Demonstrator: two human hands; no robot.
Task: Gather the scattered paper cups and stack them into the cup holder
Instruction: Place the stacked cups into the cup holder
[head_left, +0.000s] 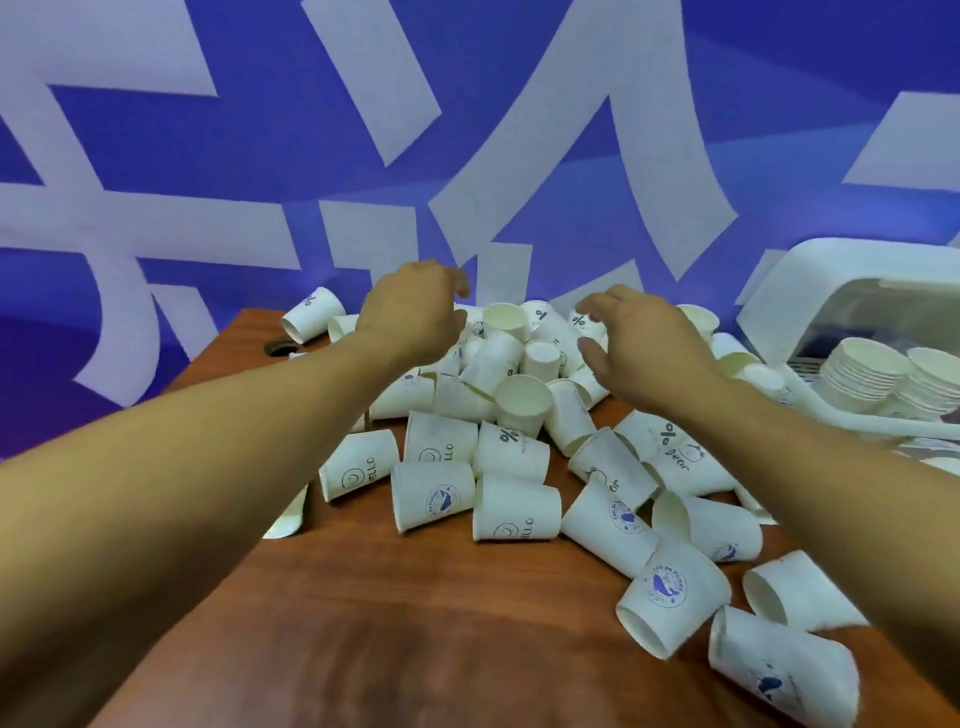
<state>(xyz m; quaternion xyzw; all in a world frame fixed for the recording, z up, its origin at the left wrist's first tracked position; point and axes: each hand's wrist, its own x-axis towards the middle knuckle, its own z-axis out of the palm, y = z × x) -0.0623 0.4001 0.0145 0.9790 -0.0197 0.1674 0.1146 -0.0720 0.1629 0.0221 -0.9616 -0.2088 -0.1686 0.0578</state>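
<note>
A heap of white paper cups (498, 415) with small printed logos lies across the wooden table (363, 597), most on their sides. My left hand (410, 312) hovers over the far left part of the heap, fingers loosely curled downward, holding nothing that I can see. My right hand (639, 343) reaches over the far right part, fingers spread and relaxed, thumb pointing inward above the cups. The white cup holder (810, 291) stands at the far right with stacked cups (862, 374) inside it.
A blue wall with large white shapes (467, 156) rises right behind the table. A lone cup (311, 314) lies at the far left corner beside a dark round hole (280, 347). More cups (779, 670) lie near the right front edge.
</note>
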